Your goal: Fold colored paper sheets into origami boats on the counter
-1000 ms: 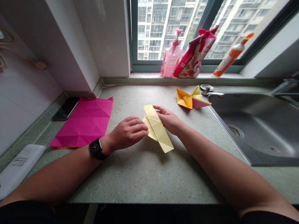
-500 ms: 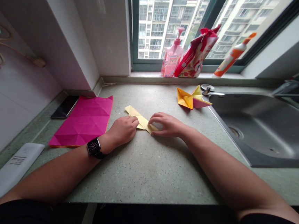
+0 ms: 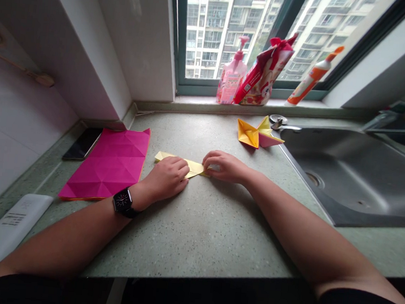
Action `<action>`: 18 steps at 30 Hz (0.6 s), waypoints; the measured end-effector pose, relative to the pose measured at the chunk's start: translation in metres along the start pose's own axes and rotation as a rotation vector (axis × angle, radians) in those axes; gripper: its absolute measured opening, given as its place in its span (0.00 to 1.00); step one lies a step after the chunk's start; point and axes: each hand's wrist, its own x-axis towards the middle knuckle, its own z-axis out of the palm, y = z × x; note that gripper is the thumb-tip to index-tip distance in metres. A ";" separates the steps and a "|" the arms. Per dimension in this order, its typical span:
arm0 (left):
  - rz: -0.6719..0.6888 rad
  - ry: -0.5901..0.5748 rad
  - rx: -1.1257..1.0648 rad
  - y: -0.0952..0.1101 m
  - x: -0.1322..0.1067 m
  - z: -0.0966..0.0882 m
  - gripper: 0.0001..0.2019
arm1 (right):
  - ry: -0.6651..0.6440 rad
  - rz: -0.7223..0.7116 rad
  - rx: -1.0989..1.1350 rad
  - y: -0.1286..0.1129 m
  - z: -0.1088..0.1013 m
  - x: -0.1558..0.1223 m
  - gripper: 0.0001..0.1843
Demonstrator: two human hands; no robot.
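A folded strip of pale yellow paper (image 3: 194,166) lies flat on the green speckled counter (image 3: 203,227). My left hand (image 3: 166,177), with a black watch on its wrist, rests curled over the strip's left part and presses it down. My right hand (image 3: 222,165) has its fingers bent and pinched on the strip's right end. The middle of the strip shows between the two hands and its left tip pokes out past my left knuckles.
A stack of creased pink paper (image 3: 111,163) lies left, beside a dark phone (image 3: 81,144) and a white power bank (image 3: 4,231). Folded yellow-and-pink paper shapes (image 3: 257,134) sit near the steel sink (image 3: 356,175). A soap pump (image 3: 232,76), red pouch (image 3: 266,70) and orange-capped bottle (image 3: 311,76) stand on the sill.
The yellow paper was held up tilted between both hands; it has been turned and laid flat on the counter, with both hands now pressing on it.
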 end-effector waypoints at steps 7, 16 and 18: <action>0.118 0.017 -0.206 0.000 -0.002 0.016 0.16 | 0.032 -0.010 0.039 0.004 0.001 0.000 0.04; 0.109 -0.044 -0.267 0.000 0.000 0.016 0.16 | 0.052 0.058 -0.014 0.005 0.000 -0.002 0.06; 0.110 -0.035 -0.266 0.000 0.000 0.017 0.16 | 0.051 0.073 -0.022 0.006 0.000 -0.002 0.06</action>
